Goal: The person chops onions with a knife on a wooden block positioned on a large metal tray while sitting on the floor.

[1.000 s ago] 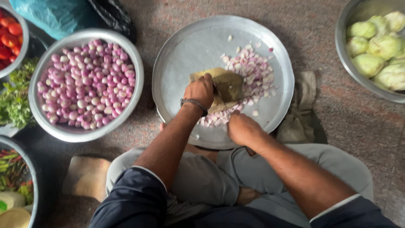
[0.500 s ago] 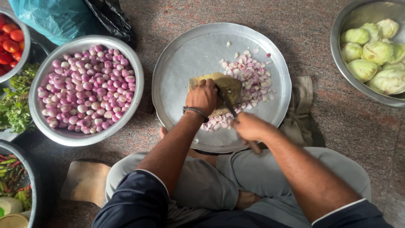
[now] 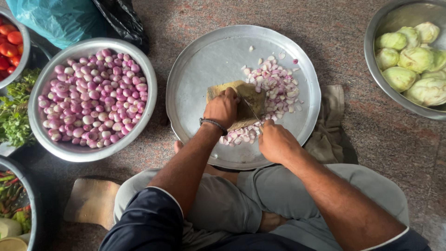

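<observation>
Clearly the chopping is under way on the large round steel tray [image 3: 195, 93] that lies on the stone floor [image 3: 353, 135] in front of the seated person's folded legs. To its left stands a wide steel bowl [image 3: 46, 144] heaped with whole peeled shallots [image 3: 93, 104]; at the upper right another bowl [image 3: 376, 69] holds pale green gourds [image 3: 409, 60], cut off by the frame edge. Tomatoes [image 3: 9, 42], leafy greens [image 3: 16, 111] and a bowl of chillies [image 3: 11, 200] are only partly in view at the left edge.

A small wooden chopping board [image 3: 253, 95] sits in the middle of the tray, with chopped shallot pieces [image 3: 276, 86] piled around its right and near sides. The left hand [image 3: 222, 108], a dark band at the wrist, rests on the board with fingers curled down, seemingly pressing on whatever is being cut; that piece is hidden under the hand. The right hand [image 3: 276, 142] is closed around the handle of a knife [image 3: 253, 111], whose thin blade angles up over the board just beside the left fingers.

Judging by the full bowl, most of the shallots remain uncut. The next stroke calls for a steady downward cut close to the curled fingertips without nicking them. The knife handle is fully covered, and the blade is hard to make out against the board.
</observation>
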